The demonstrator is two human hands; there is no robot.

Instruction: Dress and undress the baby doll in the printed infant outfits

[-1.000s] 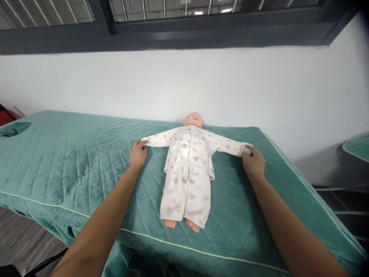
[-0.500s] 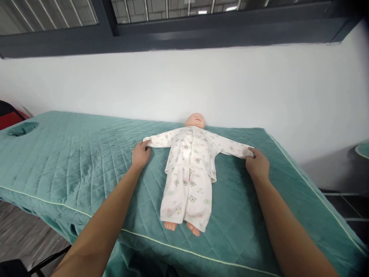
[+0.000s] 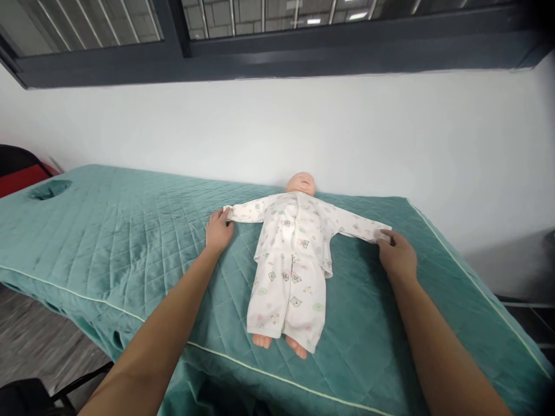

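A baby doll (image 3: 300,184) lies on its back on a green quilted bed cover, head by the wall and feet toward me. It wears a white printed shirt (image 3: 295,225) and matching trousers (image 3: 288,294); its bare toes show below the hems. Both sleeves are stretched out sideways. At the end of the left-side sleeve (image 3: 249,211), my left hand (image 3: 219,230) has the cuff between thumb and fingers. My right hand (image 3: 398,253) pinches the cuff of the right-side sleeve (image 3: 358,225). The doll's hands are hidden.
The green bed cover (image 3: 143,231) has pale piping and a round hole (image 3: 50,189) at its far left. Behind it rises a white wall (image 3: 217,133) below a dark window frame (image 3: 325,55). A red and black chair (image 3: 21,170) stands at the left edge.
The view has shifted slightly, so everything sits a little further right. Both hands stay at the sleeve ends; the right thumb and fingers look slightly looser on the cuff.
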